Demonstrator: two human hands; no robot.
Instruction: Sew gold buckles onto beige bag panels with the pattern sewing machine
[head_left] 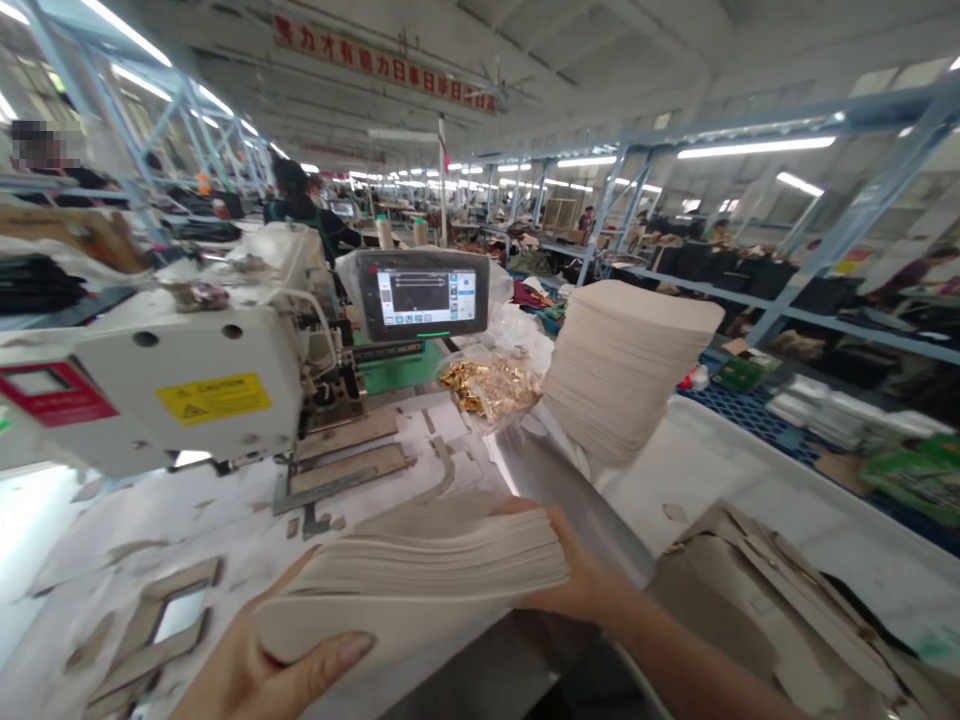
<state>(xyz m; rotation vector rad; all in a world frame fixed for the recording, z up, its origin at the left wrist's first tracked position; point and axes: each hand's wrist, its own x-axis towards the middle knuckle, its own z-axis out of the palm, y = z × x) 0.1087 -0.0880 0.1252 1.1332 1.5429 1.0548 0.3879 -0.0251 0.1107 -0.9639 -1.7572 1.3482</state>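
A thick stack of beige fabric pieces (420,570) is held between my two hands above the front edge of the work table. My left hand (277,660) grips its near left corner, thumb lying on the front piece and fingers hidden behind. At the right end my right hand (577,570) is wrapped around the stack, its fingertips showing over the top edge. The pieces bow slightly and fan apart along their upper edges. Behind my hands, a metal clamp frame (345,475) lies on the table by the sewing machine.
The white sewing machine (202,370) stands at left, beside a lit control screen (424,295). A tall beige stack (622,370) rises at right, near a plastic bag of gold-coloured metal parts (491,385). Folded brown pieces (780,620) lie at lower right. A person (300,205) works farther back.
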